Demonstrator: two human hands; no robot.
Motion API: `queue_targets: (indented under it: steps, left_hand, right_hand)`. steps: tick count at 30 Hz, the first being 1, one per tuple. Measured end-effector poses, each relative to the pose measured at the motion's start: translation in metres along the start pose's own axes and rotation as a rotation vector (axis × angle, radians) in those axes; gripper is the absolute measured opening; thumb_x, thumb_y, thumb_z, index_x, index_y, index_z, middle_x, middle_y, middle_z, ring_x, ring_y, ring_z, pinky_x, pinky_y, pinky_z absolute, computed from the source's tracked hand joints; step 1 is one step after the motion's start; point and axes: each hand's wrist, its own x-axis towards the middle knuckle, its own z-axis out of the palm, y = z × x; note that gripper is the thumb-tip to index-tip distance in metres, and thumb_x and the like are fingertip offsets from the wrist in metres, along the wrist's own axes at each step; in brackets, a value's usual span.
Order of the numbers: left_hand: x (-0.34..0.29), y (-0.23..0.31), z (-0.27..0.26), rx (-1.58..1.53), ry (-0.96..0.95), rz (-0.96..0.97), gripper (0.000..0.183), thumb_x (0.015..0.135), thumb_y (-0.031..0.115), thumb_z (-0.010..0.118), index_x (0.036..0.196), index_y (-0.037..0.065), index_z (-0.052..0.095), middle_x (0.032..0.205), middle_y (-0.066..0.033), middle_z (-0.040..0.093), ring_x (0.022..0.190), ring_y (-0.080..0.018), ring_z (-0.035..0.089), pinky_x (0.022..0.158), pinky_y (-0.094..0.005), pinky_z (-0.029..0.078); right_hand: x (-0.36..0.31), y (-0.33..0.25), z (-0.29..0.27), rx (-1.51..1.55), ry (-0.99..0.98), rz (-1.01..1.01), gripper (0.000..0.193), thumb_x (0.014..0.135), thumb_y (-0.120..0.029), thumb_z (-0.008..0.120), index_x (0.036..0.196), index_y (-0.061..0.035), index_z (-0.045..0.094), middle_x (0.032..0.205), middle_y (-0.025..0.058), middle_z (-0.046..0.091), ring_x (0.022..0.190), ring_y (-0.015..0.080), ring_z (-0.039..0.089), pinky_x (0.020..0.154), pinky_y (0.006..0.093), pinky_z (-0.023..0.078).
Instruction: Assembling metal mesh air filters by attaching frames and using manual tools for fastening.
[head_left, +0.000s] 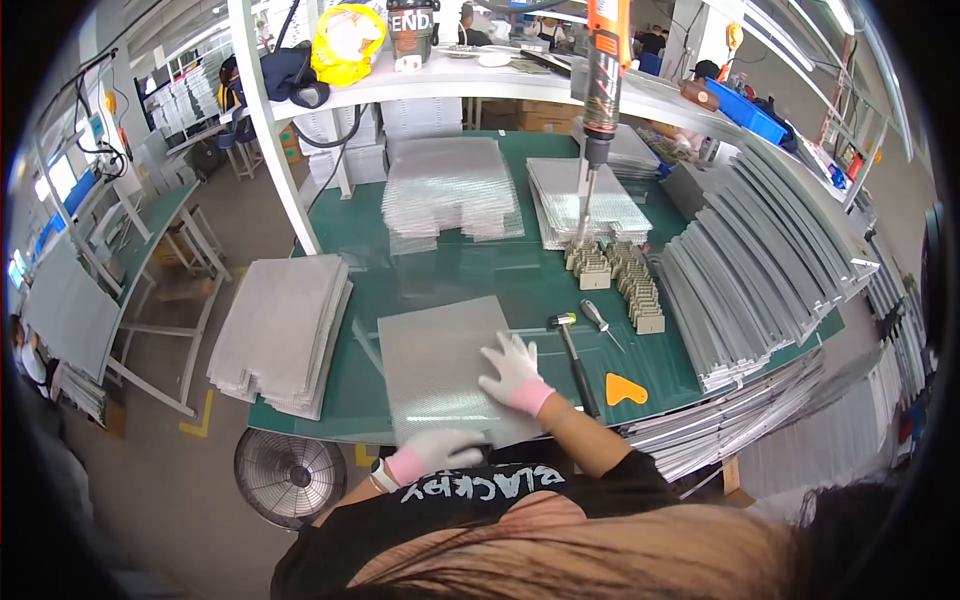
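Observation:
A thin grey mesh-like panel point(440, 360) lies on the green table in front of me, its near edge close to the table's front. My right hand point(515, 372), in a white glove with a pink cuff, rests on the panel's right part with fingers spread. My left hand point(432, 452), gloved alike, is at the panel's near edge. Its fingers are blurred beside something dark, so their grip is unclear. Right of the panel lie a mallet point(572, 360) with a black handle, a screwdriver point(600, 322) and an orange scraper-like plate point(626, 389).
Stacked panels stand at the left point(275, 330), far middle point(450, 190) and far right. A long row of grey frame strips point(770, 260) fills the right side. Rows of beige metal clips point(640, 290) sit below a hanging electric screwdriver point(602, 100). A floor fan point(290, 477) stands at near left.

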Motion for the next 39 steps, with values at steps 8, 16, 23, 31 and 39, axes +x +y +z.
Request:
queue_targets:
  steps: [8, 16, 23, 31, 39]
  left_hand:
    - [0.03, -0.073, -0.012, 0.553, 0.307, -0.254, 0.073, 0.089, 0.054, 0.058, 0.144, 0.006, 0.047, 0.151, -0.02, 0.042, 0.143, -0.0378, 0.034, 0.119, -0.0538, 0.021]
    - [0.042, -0.085, -0.022, 0.449, 0.286, -0.162, 0.075, 0.087, 0.054, 0.06, 0.144, 0.007, 0.048, 0.152, -0.0217, 0.04, 0.143, -0.0411, 0.033, 0.119, -0.0557, 0.02]
    - [0.053, -0.135, -0.026, 0.209, 0.313, -0.192, 0.072, 0.089, 0.053, 0.059, 0.144, 0.008, 0.048, 0.152, -0.0198, 0.041, 0.144, -0.039, 0.031, 0.119, -0.0547, 0.019]
    - [0.005, -0.054, -0.086, -1.562, 0.477, 0.358, 0.088, 0.092, 0.053, 0.065, 0.152, -0.002, 0.031, 0.14, -0.0209, 0.054, 0.117, -0.0288, 0.061, 0.104, -0.0408, 0.047]
    - [-0.009, -0.024, -0.028, -0.153, 0.826, -0.375, 0.07, 0.08, 0.014, 0.075, 0.141, -0.001, 0.046, 0.116, -0.0217, 0.067, 0.1, -0.0334, 0.068, 0.085, -0.0392, 0.054]
  right_hand:
    - [0.193, 0.062, -0.09, 0.075, 0.612, 0.151, 0.065, 0.091, -0.032, 0.063, 0.147, -0.0051, 0.043, 0.134, 0.0352, 0.051, 0.117, 0.0478, 0.056, 0.102, 0.0491, 0.046]
    - [0.248, 0.014, -0.169, 0.506, 0.735, -0.283, 0.037, 0.092, -0.016, 0.065, 0.127, -0.006, 0.065, 0.114, 0.0149, 0.07, 0.11, 0.0286, 0.066, 0.098, 0.0368, 0.05]
    - [0.183, 0.005, -0.163, 0.859, 0.797, -0.292, 0.038, 0.097, -0.016, 0.062, 0.132, -0.0027, 0.057, 0.125, 0.0085, 0.061, 0.114, 0.0181, 0.057, 0.099, 0.0323, 0.046]
    - [-0.011, 0.011, -0.102, 0.79, 0.526, -0.182, 0.043, 0.088, -0.003, 0.069, 0.129, -0.0024, 0.059, 0.097, 0.0018, 0.065, 0.09, 0.0094, 0.061, 0.081, 0.0274, 0.05]
    - [-0.096, 0.002, -0.085, 0.708, -0.085, 0.304, 0.079, 0.081, -0.012, 0.065, 0.154, -0.0116, 0.036, 0.097, 0.0113, 0.07, 0.079, 0.0179, 0.068, 0.076, 0.0325, 0.053]
